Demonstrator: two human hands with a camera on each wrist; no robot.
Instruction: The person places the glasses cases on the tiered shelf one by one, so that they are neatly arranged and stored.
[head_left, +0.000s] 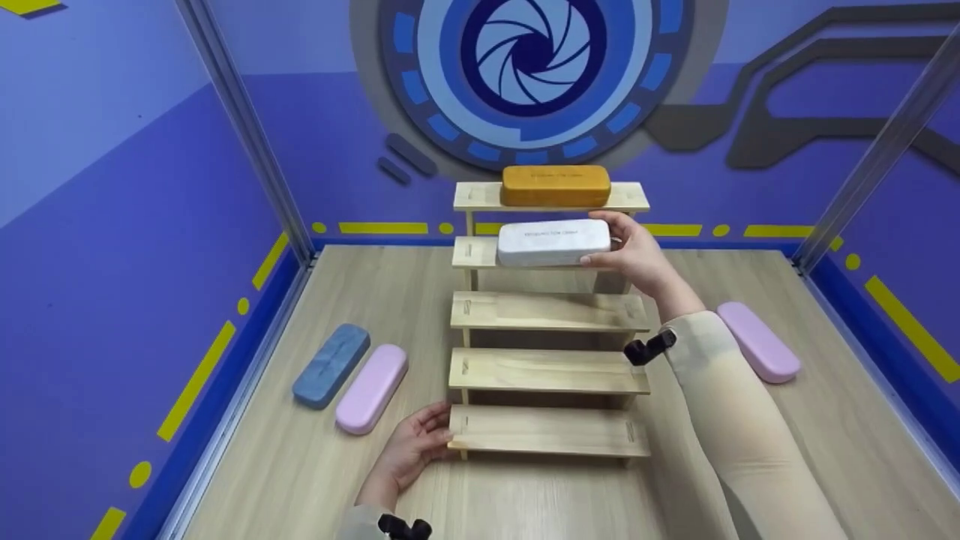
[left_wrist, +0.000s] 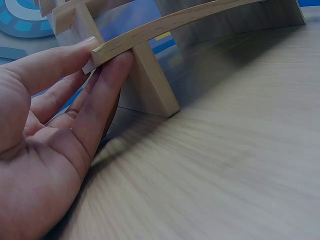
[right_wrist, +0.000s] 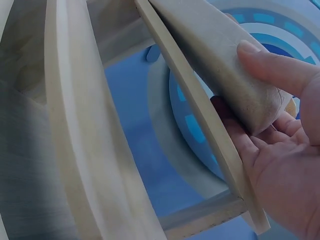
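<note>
A wooden stepped rack (head_left: 547,431) with several shelves stands in the middle of the table. On its second shelf from the top, my right hand (head_left: 637,255) grips the right end of a white glasses case (head_left: 553,244). The right wrist view shows the thumb on the case (right_wrist: 225,55) and fingers at its underside, that end slightly off the board. At the lowest shelf's left end is my left hand (head_left: 411,450). In the left wrist view, its thumb and fingers pinch the board's corner (left_wrist: 107,49). An orange glasses case (head_left: 555,187) lies on the top shelf.
Left of the rack, a blue glasses case (head_left: 331,367) and a pink glasses case (head_left: 372,389) lie on the table (head_left: 255,480). Another pink case (head_left: 759,343) lies to the right, beside my right sleeve. Blue-purple printed walls (head_left: 315,150) surround the table on three sides.
</note>
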